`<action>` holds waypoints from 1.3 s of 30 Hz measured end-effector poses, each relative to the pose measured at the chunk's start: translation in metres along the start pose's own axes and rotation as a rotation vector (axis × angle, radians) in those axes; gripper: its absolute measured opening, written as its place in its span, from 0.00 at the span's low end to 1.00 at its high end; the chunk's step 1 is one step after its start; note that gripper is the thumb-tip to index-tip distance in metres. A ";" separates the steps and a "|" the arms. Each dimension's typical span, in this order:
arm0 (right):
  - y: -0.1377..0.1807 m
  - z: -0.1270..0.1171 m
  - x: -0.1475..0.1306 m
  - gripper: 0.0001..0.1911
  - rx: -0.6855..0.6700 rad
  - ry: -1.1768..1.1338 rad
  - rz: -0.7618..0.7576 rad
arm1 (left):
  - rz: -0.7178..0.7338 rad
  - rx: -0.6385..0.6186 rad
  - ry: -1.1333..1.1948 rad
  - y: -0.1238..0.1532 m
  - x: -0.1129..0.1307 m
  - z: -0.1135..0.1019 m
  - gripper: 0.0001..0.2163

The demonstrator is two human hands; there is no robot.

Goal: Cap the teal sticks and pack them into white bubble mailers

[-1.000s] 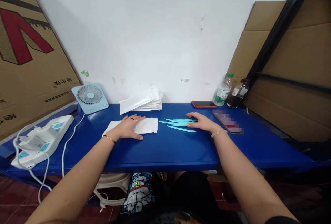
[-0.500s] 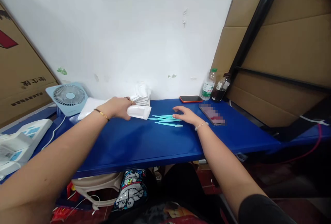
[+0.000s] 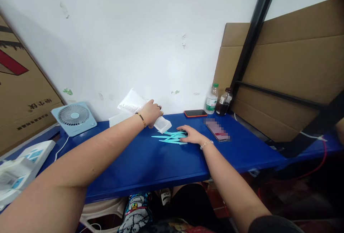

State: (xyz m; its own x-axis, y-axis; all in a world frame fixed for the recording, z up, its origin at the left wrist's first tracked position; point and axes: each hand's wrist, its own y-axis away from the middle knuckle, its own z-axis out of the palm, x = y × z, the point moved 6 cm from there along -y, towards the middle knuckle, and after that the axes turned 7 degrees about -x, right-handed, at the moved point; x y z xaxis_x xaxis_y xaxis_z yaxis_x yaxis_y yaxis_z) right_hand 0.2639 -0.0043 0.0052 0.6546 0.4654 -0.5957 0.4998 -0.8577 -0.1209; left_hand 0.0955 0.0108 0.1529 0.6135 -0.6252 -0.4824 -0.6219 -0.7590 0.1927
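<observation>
On the near part of the blue table [image 3: 150, 161] nothing lies between the person's two forearms. Further in, the right hand [image 3: 192, 136] rests flat, fingers spread and loose, on a scatter of teal sticks [image 3: 170, 137]; it presses them but grips none. Just left of them, the left hand [image 3: 152, 113] is closed around a white pouch [image 3: 162, 124], held tilted with its lower end touching or nearly touching the table beside the sticks.

The sticks lie crossed and loose, so a sweep of the palm could likely push some toward the table edge or under the pouch. The pouch is held at one end only; it may sag or slip if the grip eases.

Whether the pouch holds anything cannot be told. More white pouches [image 3: 129, 104] lean against the wall behind the left hand. At the back right stand a clear bottle [image 3: 211, 99] and a dark bottle [image 3: 224, 101], the latter about half full of dark liquid, with a phone [image 3: 195, 113] beside them. A fan [image 3: 73, 117] sits at the far left.
</observation>
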 end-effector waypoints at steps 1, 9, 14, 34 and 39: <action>0.000 0.000 0.000 0.32 -0.007 0.007 -0.009 | -0.004 0.003 -0.012 0.001 -0.005 0.000 0.29; -0.001 0.001 -0.006 0.32 -0.059 -0.016 0.014 | -0.158 -0.066 0.088 0.046 -0.089 0.036 0.31; -0.001 0.002 -0.012 0.47 -0.128 -0.035 0.032 | -0.197 -0.153 0.365 0.086 -0.109 0.119 0.29; 0.000 0.005 0.018 0.55 -0.177 0.069 0.182 | 0.005 -0.055 0.745 0.032 0.020 0.160 0.42; -0.013 0.021 0.014 0.48 -0.114 0.169 0.198 | -0.059 0.035 1.069 0.026 0.040 0.156 0.42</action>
State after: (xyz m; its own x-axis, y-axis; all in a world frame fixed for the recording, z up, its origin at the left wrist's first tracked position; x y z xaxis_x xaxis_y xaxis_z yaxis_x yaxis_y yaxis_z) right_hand 0.2546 0.0087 -0.0179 0.8265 0.3289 -0.4569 0.4068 -0.9099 0.0810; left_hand 0.0277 -0.0058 0.0058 0.7405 -0.4356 0.5118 -0.5807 -0.7981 0.1608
